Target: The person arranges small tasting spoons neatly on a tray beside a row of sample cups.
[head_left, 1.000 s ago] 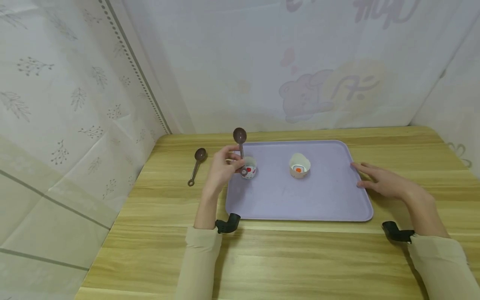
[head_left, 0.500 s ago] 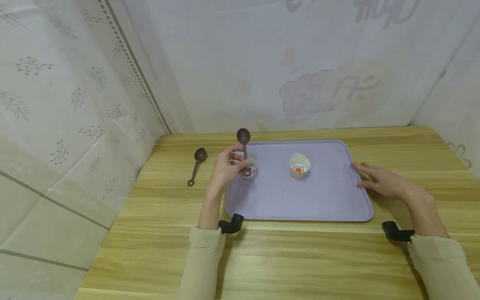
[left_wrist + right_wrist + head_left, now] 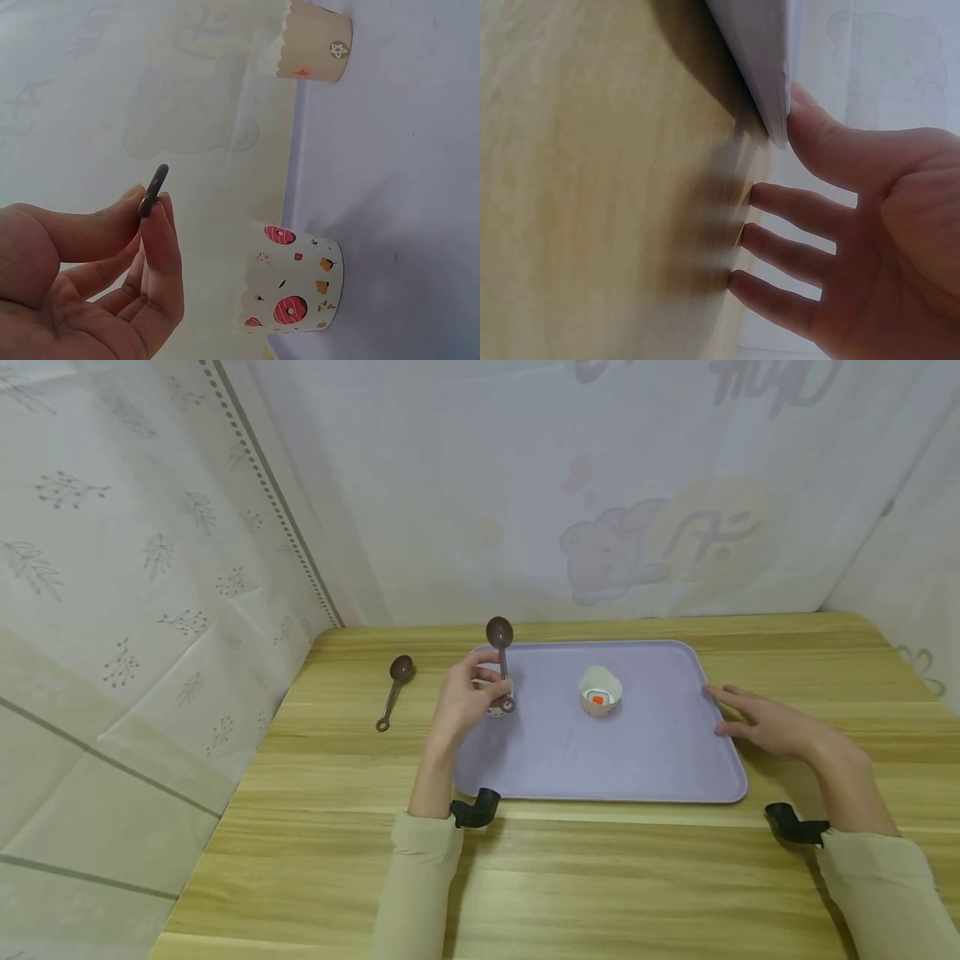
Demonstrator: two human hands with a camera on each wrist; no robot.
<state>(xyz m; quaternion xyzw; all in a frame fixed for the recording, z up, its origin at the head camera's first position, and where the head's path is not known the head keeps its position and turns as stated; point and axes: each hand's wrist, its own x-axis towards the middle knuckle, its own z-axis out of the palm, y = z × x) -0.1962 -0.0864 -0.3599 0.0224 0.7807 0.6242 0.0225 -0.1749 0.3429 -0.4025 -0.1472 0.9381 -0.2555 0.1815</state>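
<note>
My left hand (image 3: 463,695) pinches a dark brown measuring spoon (image 3: 499,633) by its handle, bowl up. In the left wrist view only the dark handle end (image 3: 154,191) shows between thumb and fingertips. Behind that hand, partly hidden, a paper baking cup with a doughnut print (image 3: 294,281) stands on the lilac tray (image 3: 637,768). A beige baking cup (image 3: 598,708) stands mid-tray, with a white piece marked orange inside. My right hand (image 3: 765,720) touches the tray's right edge, its thumb against the rim and the other fingertips on the table in the right wrist view.
A second brown measuring spoon (image 3: 402,668) lies on the wooden table (image 3: 600,885), left of the tray. A printed white curtain (image 3: 487,485) hangs behind the table, and another (image 3: 135,610) along its left side.
My left hand has moved a little to the right with the measuring spoon, now covering more of the doughnut-print cup. The right hand, tray and beige cup stay in place.
</note>
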